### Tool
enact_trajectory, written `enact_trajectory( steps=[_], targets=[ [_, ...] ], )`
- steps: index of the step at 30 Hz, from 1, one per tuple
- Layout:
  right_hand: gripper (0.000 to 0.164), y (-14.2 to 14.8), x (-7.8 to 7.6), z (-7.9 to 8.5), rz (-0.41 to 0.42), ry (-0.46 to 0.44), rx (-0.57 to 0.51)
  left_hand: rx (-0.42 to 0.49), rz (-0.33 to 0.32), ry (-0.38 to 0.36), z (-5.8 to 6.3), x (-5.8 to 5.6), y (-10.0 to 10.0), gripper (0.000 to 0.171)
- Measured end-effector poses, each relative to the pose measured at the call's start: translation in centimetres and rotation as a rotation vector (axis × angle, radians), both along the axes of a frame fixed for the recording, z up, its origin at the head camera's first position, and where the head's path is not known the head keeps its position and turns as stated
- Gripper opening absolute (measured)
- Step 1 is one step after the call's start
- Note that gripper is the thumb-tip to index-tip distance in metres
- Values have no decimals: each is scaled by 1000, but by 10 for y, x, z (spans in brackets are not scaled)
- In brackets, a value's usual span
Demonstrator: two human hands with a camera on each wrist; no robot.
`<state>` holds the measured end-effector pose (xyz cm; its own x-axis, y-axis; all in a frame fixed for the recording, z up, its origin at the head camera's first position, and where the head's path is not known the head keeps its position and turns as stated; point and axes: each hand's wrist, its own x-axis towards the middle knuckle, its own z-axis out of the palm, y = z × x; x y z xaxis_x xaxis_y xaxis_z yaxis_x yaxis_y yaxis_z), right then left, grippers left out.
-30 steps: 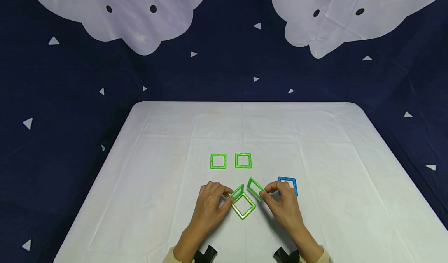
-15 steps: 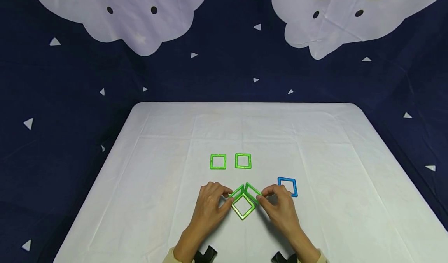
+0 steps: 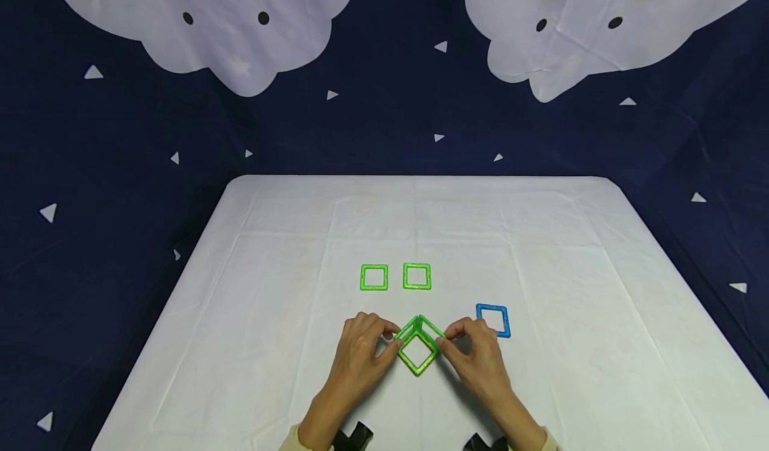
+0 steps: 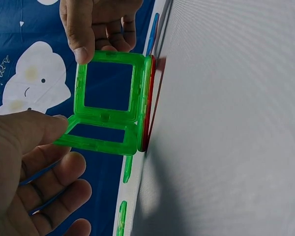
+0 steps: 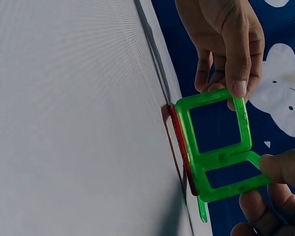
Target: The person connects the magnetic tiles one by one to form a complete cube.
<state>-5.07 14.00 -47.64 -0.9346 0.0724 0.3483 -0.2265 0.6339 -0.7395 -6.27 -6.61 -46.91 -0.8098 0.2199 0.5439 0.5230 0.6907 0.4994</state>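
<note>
A green square magnetic tile lies flat as a base (image 3: 428,363) before me, one corner toward me; the wrist views show a red tile (image 4: 148,105) directly beneath it. Along its two far edges stand two more green square tiles, meeting at the far corner. My left hand (image 3: 362,351) pinches the left standing tile (image 4: 96,145) between thumb and fingers. With thumb and fingertips my right hand (image 3: 480,357) pinches the right standing tile (image 5: 236,189). The red tile cannot be made out in the head view.
Beyond the hands, two loose green square tiles, one on the left (image 3: 374,266) and one on the right (image 3: 417,265), lie flat on the white table (image 3: 270,271). A blue square tile (image 3: 506,321) lies just past my right hand, partly covered by it.
My right hand has moved left and brought its green tile from apart to upright against the base and the left standing tile. The left hand has kept its place and pinch.
</note>
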Motion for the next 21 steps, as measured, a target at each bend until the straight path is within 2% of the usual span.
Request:
enact_trajectory(
  steps=[8,21],
  targets=[
    [30,0,-1,-3,21,38,15,-1,-6,-6,0,0,0,18],
    [29,0,-1,-1,33,-6,32,-16,-8,27,-1,-1,-1,15]
  ],
)
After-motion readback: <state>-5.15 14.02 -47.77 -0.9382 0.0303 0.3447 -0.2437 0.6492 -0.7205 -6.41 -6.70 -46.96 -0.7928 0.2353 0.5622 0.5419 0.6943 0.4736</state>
